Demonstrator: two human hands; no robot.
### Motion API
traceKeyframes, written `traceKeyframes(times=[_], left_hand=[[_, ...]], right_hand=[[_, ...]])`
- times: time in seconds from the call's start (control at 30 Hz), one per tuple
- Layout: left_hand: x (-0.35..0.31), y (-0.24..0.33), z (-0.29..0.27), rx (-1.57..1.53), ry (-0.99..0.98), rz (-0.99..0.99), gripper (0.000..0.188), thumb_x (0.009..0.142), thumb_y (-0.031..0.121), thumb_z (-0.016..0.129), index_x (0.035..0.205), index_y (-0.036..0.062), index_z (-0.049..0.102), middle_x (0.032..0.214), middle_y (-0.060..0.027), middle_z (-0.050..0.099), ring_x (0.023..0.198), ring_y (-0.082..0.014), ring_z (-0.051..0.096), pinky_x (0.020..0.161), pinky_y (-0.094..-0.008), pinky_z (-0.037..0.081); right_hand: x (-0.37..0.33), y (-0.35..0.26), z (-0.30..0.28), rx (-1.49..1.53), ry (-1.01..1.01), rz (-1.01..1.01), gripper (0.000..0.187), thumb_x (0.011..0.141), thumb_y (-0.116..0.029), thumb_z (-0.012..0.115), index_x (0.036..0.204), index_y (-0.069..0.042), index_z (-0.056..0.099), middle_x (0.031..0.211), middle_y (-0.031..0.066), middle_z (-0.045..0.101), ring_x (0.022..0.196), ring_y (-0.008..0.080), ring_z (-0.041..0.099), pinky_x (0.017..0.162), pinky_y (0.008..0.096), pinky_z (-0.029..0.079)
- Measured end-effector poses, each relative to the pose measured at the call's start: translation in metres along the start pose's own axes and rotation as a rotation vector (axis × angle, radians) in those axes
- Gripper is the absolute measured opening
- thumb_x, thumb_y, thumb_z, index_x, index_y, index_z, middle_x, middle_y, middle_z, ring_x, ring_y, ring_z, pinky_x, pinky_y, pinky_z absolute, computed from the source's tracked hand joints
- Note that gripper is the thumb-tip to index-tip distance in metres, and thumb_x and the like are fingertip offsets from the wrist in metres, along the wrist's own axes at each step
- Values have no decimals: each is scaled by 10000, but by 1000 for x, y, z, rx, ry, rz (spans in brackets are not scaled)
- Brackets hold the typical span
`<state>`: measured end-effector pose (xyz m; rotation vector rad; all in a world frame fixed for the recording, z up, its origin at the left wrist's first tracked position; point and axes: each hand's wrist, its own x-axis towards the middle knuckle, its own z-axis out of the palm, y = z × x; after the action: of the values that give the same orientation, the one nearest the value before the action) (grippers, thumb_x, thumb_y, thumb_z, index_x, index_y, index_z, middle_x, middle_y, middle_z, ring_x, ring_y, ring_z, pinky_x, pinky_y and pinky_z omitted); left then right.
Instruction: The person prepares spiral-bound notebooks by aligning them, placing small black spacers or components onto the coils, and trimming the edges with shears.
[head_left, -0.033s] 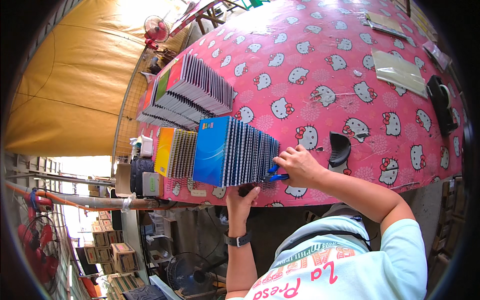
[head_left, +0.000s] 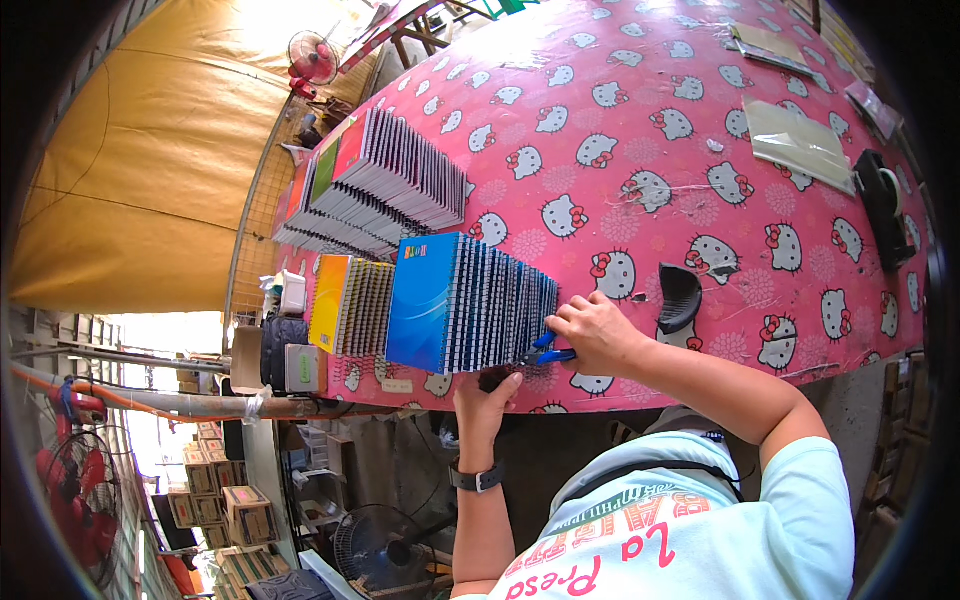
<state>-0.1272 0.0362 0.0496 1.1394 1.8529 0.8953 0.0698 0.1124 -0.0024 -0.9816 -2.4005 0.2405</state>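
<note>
A row of blue spiral-bound notebooks (head_left: 424, 300) stands packed together near the table's front edge. At the row's right end, my right hand (head_left: 597, 335) is closed around blue-handled pliers (head_left: 556, 354). The pliers' jaws reach the lower corner of the end notebooks, by the wire binding. My left hand (head_left: 482, 408) is at the table edge just below that corner, thumb up and beside a small dark thing. Its other fingers are mostly hidden, so what they grip cannot be made out.
Yellow spiral notebooks (head_left: 333, 300) stand left of the blue ones, with red and green ones (head_left: 365, 150) behind. On the pink patterned tablecloth (head_left: 640, 240) lie a black curved object (head_left: 680, 298), a tape dispenser (head_left: 880, 210) and clear-wrapped sheets (head_left: 797, 145). A fan (head_left: 380, 548) stands below the table.
</note>
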Motion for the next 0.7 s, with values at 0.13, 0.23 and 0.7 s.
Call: traceKeyframes(times=[0.13,0.23,0.7], left_hand=[[7,-9,2,190,21,33,245,757,218,738,742,-19,679,588,-33,622,498,-92,573,470,-239,444],[7,-9,1,222,43,36,258,757,228,737,745,-23,679,578,-36,618,495,-93,574,473,-246,445],[6,-2,6,258,44,-4,264,751,220,735,711,-32,667,555,-39,604,484,-93,545,472,-261,423]], right_hand=[[1,0,9,109,-146,38,326,618,-289,747,827,-79,610,774,65,594,807,231,613,722,360,452],[-1,3,6,189,-190,107,304,644,-298,739,803,-72,612,788,74,610,815,244,624,776,377,458],[-5,10,8,56,-61,27,467,599,-279,761,984,-66,602,911,67,603,922,234,578,790,374,432]])
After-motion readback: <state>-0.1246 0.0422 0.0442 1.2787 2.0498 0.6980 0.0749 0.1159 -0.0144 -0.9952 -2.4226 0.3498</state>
